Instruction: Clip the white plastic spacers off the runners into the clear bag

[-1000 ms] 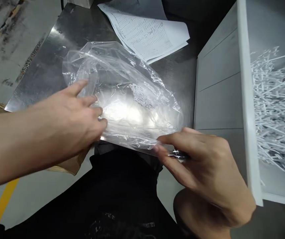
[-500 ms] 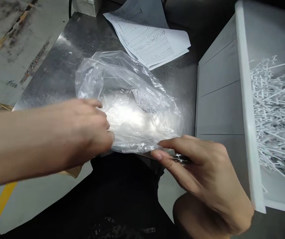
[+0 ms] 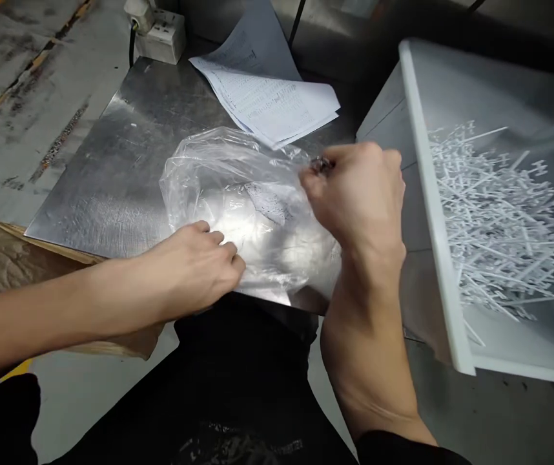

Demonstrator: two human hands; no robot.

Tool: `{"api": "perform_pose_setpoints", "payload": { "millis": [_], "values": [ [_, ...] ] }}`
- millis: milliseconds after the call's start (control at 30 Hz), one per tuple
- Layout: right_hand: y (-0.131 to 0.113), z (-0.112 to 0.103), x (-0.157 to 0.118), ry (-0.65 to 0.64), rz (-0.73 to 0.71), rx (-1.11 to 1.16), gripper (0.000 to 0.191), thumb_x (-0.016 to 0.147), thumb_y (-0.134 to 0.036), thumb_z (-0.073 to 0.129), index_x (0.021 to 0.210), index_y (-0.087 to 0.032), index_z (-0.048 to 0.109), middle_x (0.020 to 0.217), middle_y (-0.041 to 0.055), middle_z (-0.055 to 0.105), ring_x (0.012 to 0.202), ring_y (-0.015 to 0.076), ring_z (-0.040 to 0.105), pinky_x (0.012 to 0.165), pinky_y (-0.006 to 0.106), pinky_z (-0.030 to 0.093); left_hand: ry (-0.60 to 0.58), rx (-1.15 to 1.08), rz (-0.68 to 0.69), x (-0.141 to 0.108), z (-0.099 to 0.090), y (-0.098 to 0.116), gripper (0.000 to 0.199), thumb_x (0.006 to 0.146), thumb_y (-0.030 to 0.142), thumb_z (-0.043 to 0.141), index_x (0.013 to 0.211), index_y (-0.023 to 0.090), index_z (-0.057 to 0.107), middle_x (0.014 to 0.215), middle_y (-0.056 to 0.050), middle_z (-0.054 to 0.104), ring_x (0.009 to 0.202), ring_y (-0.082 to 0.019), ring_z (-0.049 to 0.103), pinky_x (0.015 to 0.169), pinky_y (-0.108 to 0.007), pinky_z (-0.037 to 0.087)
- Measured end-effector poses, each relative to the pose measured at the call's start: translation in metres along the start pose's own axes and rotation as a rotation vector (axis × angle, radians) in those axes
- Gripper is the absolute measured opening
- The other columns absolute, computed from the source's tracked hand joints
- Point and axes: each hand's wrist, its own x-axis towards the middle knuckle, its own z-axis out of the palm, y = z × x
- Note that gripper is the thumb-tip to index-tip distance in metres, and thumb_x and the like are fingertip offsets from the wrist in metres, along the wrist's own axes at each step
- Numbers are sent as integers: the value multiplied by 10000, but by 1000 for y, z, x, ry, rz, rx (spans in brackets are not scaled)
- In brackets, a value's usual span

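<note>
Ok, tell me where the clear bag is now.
In the head view, the clear bag lies mid-picture on the table, between the left hand and right hand, below the papers and left of the bin.

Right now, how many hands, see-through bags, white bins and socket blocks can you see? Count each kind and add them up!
Hands: 2 (left hand, right hand)
See-through bag: 1
White bin: 1
Socket block: 1
Total: 5

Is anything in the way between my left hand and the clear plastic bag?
Nothing visible. Your left hand touches the clear plastic bag at its near edge; the printed papers lie on its far side, and the white bin stands off to the right.
</note>
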Motion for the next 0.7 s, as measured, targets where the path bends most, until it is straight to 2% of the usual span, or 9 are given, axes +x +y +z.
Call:
{"api": "perform_pose_setpoints", "payload": {
  "millis": [67, 133, 200, 267, 367, 433, 500, 600, 700],
  "values": [
    [-11, -7, 18, 144, -39, 49, 379, 857, -102, 786, 591, -266, 571, 574, 7, 506, 614, 218, 529, 647, 386, 417, 26, 104, 45, 23, -8, -8, 230, 1015, 77, 573, 915, 182, 751, 770, -40, 702, 690, -202, 656, 714, -358, 439],
    [-16, -19, 28, 283, -101, 79, 310, 944, -159, 730, 667, -264, 641, 677, 44, 646, 666, 213, 553, 660, 385, 386, 72, 176, 27, 42, -19, -15, 309, 1051, 66, 501, 905, 172, 752, 794, -67, 718, 720, -217, 679, 698, -366, 421],
    [-14, -29, 30, 356, -152, 64, 251, 1026, -224, 683, 780, -252, 730, 801, 69, 749, 745, 209, 608, 713, 388, 399, 105, 210, 5, 54, -25, -15, 330, 1055, 56, 485, 919, 162, 766, 838, -90, 745, 772, -237, 709, 708, -369, 430],
    [-5, -29, 22, 353, -175, 52, 221, 1068, -270, 669, 891, -234, 795, 857, 74, 799, 762, 202, 646, 741, 383, 424, 97, 235, -9, 56, -22, -8, 293, 1036, 42, 526, 932, 149, 779, 852, -97, 756, 779, -247, 717, 723, -373, 452],
    [21, -8, -1, 267, -129, 68, 142, 1013, -279, 736, 945, -212, 842, 787, 62, 809, 675, 221, 661, 683, 379, 445, 44, 226, -3, 45, -9, 5, 137, 1041, 146, 677, 946, 135, 776, 852, -99, 754, 757, -251, 712, 715, -372, 479],
    [39, 10, -18, 241, -93, 88, 98, 938, -282, 768, 914, -230, 847, 713, 44, 789, 647, 249, 673, 661, 381, 460, 76, 159, 13, 36, -5, 9, 256, 1092, 358, 714, 967, 139, 754, 878, -102, 746, 793, -263, 718, 721, -375, 505],
    [52, 23, -31, 269, -97, 133, 117, 917, -301, 742, 883, -246, 839, 677, 34, 773, 623, 255, 679, 655, 383, 482, 145, 61, 8, 33, -9, 11, 426, 1160, 517, 590, 1010, 145, 732, 928, -108, 745, 849, -272, 725, 753, -382, 538],
    [60, 29, -38, 346, -115, 207, 162, 941, -320, 695, 870, -252, 822, 686, 34, 772, 607, 243, 688, 647, 380, 509, 160, -43, -47, 51, -17, 14, 496, 1222, 486, 395, 1216, 117, 726, 1119, -160, 771, 1040, -318, 757, 885, -430, 603],
    [54, 25, -29, 413, -124, 297, 163, 985, -294, 680, 906, -247, 815, 751, 43, 785, 657, 240, 726, 672, 379, 547, 15, -53, -117, 84, -12, 22, 573, 1221, 478, 381, 1483, 45, 650, 1436, -289, 703, 1348, -472, 704, 1053, -613, 620]
  ]
}}
